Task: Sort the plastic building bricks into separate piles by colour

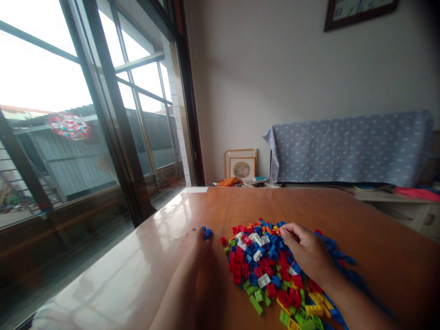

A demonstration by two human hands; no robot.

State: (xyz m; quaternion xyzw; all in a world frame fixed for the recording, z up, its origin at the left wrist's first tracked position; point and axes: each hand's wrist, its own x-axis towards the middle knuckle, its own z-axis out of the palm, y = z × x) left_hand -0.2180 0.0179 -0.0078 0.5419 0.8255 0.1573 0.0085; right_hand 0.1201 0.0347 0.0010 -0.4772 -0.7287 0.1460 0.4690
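Observation:
A mixed pile of toy building bricks (254, 266) in red, blue, green, white, yellow and orange is spread over the wooden table. My left hand (193, 243) rests low on the tabletop, left of the pile, with its fingers curled against a small cluster of blue bricks (206, 233). Most of those fingers are hidden behind the hand. On the pile's right side my right hand (305, 247) reaches in, thumb and forefinger pinched together at the far edge. Whatever lies between these fingertips is too small to make out.
The brown table (292, 204) reflects light from a large window (144, 110) at left. More blue bricks (337, 252) lie beyond my right wrist. Behind the table are a framed picture (242, 169) and a grey-blue dotted cloth (347, 149). A clock (359, 11) hangs above.

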